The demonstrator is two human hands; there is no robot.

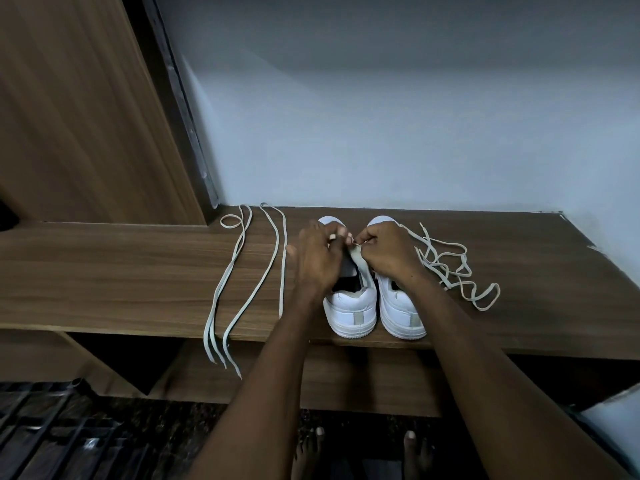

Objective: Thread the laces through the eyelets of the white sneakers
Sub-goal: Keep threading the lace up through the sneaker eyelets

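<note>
Two white sneakers stand side by side on the wooden shelf (138, 271), heels toward me: the left sneaker (351, 308) and the right sneaker (401, 311). My left hand (317, 258) grips the left sneaker's upper by the eyelets. My right hand (388, 252) pinches the tip of a pale lace (450, 268) over that sneaker's tongue. This lace trails in a tangle to the right of the shoes. A second lace (242, 271) lies stretched out in long loops left of the shoes. The eyelets are hidden by my fingers.
A wooden panel (79, 109) rises at the left and a pale wall (381, 116) stands behind the shelf. The ends of the left lace hang over the shelf's front edge (221, 355). Below are a lower shelf, a dark metal grille and my bare feet.
</note>
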